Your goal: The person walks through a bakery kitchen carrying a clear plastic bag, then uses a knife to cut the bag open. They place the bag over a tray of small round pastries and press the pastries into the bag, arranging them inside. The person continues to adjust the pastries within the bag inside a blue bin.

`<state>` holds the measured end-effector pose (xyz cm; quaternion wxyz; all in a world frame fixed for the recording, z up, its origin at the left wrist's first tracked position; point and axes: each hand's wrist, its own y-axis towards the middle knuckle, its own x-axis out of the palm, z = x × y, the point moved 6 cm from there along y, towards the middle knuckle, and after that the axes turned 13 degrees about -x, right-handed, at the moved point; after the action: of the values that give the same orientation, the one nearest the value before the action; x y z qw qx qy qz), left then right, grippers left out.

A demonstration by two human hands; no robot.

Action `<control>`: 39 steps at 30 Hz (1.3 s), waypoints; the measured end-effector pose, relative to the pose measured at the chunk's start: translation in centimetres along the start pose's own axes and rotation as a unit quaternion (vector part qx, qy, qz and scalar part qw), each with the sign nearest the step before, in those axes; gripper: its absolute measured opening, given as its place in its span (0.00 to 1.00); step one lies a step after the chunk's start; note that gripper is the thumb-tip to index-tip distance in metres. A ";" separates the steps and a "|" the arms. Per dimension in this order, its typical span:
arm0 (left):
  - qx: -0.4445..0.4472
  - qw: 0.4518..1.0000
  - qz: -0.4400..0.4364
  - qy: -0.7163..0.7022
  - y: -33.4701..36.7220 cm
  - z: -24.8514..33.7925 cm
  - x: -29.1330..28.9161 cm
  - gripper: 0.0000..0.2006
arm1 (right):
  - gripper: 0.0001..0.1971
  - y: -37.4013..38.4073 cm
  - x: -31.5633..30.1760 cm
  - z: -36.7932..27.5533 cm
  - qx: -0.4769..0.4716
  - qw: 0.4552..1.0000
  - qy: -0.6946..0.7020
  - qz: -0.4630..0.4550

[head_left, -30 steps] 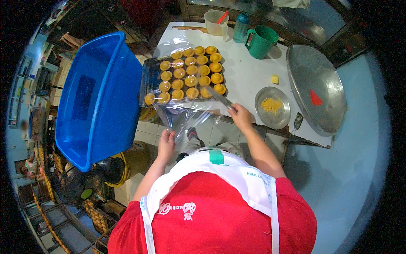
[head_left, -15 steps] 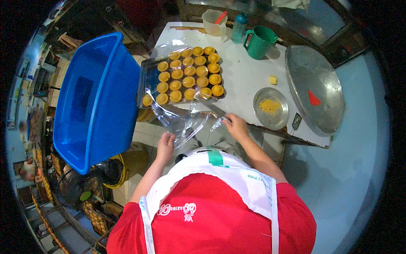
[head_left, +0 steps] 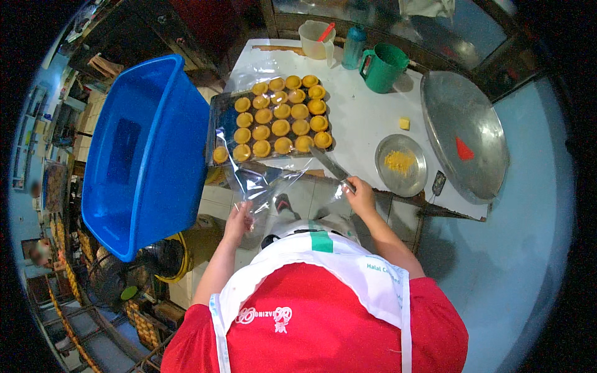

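Note:
A dark tray (head_left: 222,118) at the table's near left holds rows of small golden pastry tarts (head_left: 282,128). Clear plastic film (head_left: 252,180) lies over part of the tray and hangs off the table's near edge toward me. My left hand (head_left: 239,221) is closed on the film's lower edge. In my right hand (head_left: 360,196) is a knife (head_left: 332,166), its blade pointing up and left, the tip by the tray's near right corner. Whether the blade touches the film or a tart, I cannot tell.
A large blue tub (head_left: 146,155) stands left of the tray. On the table are a metal plate of yellow crumbs (head_left: 401,163), a yellow block (head_left: 405,124), a green jug (head_left: 385,68), a bottle (head_left: 354,46), a clear pitcher (head_left: 316,40) and a big metal basin (head_left: 466,118) with a red scraper (head_left: 463,149).
My hands have drawn slightly apart. The knife has shifted a little right, and my left hand has moved slightly left and nearer me with the film. The whole view has shifted slightly.

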<state>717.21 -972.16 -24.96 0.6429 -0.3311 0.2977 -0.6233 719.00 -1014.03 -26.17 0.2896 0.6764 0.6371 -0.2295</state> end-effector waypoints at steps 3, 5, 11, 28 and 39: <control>-0.098 0.979 -0.091 -0.156 -0.4 -2.1 -0.7 0.28 | 0.20 -0.6 0.8 0.0 0.009 0.999 0.045 -0.004; -0.081 0.971 -0.128 -0.186 -0.6 -3.2 -0.3 0.28 | 0.19 -1.0 1.5 -0.3 0.006 0.998 0.063 -0.001; -0.116 0.980 -0.129 -0.095 0.2 -5.8 0.8 0.12 | 0.20 0.0 2.9 -2.1 -0.003 0.998 0.056 -0.009; -0.144 0.971 -0.037 -0.188 -0.9 -3.4 1.9 0.10 | 0.17 4.5 3.6 -2.9 -0.036 0.999 0.001 0.040; 0.010 0.994 0.076 0.080 -0.1 -1.5 -1.2 0.13 | 0.17 5.8 -1.2 0.1 0.018 0.998 -0.058 0.019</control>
<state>715.91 -971.03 -25.87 0.6658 -0.2499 0.3659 -0.6003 724.67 -1015.10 -24.91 0.3183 0.6794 0.6019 -0.2735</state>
